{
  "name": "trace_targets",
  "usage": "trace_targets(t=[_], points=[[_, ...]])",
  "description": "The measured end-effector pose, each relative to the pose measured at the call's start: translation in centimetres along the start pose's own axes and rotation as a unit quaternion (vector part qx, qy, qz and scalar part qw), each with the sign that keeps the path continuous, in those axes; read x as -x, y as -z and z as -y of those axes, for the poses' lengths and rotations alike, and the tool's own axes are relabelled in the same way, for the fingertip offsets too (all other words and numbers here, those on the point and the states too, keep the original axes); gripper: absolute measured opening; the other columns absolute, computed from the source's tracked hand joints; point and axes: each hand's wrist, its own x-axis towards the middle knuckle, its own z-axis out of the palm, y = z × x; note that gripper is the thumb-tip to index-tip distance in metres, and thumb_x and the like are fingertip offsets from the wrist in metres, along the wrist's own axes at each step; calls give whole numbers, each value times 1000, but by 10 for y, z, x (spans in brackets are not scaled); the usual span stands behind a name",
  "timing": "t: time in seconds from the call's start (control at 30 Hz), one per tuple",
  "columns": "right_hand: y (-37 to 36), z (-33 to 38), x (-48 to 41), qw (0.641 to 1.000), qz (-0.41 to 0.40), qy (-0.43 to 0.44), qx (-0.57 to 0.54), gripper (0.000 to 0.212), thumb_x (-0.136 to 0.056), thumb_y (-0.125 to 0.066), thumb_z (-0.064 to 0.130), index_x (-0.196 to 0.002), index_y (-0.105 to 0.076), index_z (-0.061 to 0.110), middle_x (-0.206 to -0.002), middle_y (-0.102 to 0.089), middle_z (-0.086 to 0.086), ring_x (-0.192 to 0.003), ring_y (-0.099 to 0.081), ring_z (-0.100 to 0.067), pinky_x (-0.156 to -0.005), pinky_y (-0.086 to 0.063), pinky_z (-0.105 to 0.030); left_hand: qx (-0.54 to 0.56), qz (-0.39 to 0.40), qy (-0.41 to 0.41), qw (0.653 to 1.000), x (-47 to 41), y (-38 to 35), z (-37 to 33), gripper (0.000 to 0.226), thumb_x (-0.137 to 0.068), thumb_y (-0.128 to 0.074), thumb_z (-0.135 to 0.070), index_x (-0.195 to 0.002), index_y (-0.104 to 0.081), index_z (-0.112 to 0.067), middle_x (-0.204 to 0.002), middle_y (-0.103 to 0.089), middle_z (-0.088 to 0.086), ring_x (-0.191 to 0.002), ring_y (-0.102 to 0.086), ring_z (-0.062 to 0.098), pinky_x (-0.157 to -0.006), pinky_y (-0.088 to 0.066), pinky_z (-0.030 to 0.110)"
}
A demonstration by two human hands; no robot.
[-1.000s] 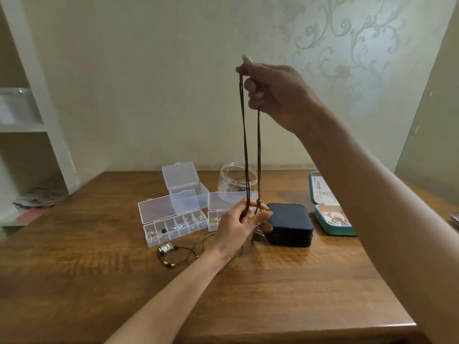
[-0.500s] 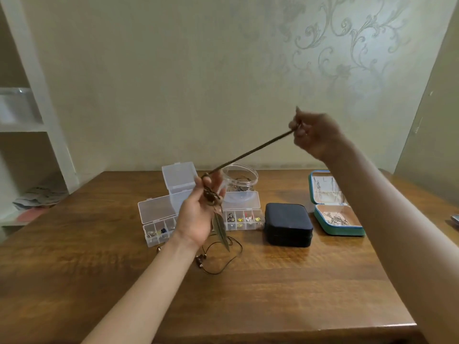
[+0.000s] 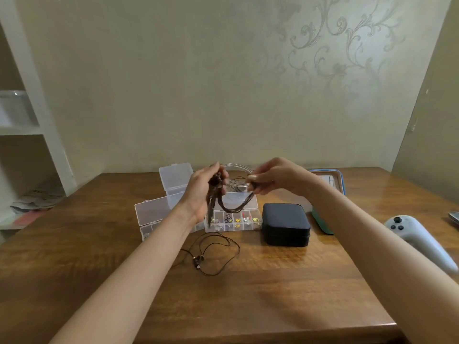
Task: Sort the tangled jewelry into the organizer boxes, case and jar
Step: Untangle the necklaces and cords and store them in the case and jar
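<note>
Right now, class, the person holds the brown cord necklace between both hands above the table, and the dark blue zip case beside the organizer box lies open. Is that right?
One detail is wrong. The head view shows the dark blue zip case closed, not open. The rest holds: the left hand and right hand hold the brown cord necklace above the table, and the case sits beside the organizer box.

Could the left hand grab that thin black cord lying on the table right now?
Probably not yet: the left hand is closed on the brown cord necklace, shared with the right hand. The black cord lies uncovered just below the left forearm, so the path looks clear.
</note>
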Motion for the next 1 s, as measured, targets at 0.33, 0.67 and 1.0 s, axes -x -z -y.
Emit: trace_targets(t=[0.33, 0.67, 1.0], points=[[-34, 28, -19, 983, -106, 134, -63, 21, -82, -66, -7, -102, -62, -3, -73, -66, -14, -55, -67, -16, -60, -60, -27, -107, -8, 4, 994, -9, -11, 10, 40, -102, -30, -38, -99, -63, -15, -90, -70, 7, -86, -67, 18, -74, -52, 29], [-14, 2, -48, 992, -109, 61, -29, 43, -94, -51, 48, -117, -66, 15, -94, -69, 0, -87, -62, -12, -78, -48, -25, -90, 33, 25, 995, -58, -18, 5, 21, -99, -43, -20, -92, -59, -8, -82, -64, 6, -79, -62, 18, -77, -52, 31], [9, -29, -96, 946, -83, -61, -308, 15, -96, -43, -5, -91, -57, -5, -73, -60, -14, -53, -65, -16, -54, -58, -26, -263, -42, -15, 964, -145, -7, 9, 23, -95, -54, -14, -108, -61, 3, -105, -65, 12, -87, -60, 13, -67, -45, 9]])
